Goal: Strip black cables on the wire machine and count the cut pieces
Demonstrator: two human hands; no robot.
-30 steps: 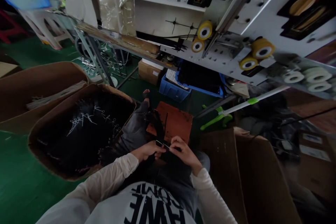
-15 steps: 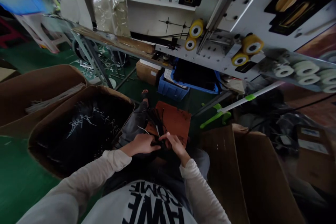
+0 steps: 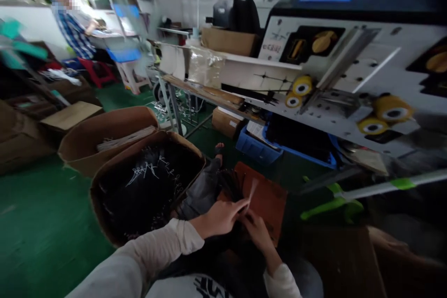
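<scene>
Low middle of frame: left hand point(image 3: 218, 218) fingers pinch thin pale strip point(image 3: 252, 190), blurry. Right hand point(image 3: 257, 233) just below, fingers curled, grip unclear. Dark bundle point(image 3: 228, 182) just above hands. Best: hold pinch tight, strip straight, hands close.

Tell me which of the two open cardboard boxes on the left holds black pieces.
The nearer box, beside the left hand: it is full of black pieces with white ties on top. The box behind holds a pale bundle.
</scene>
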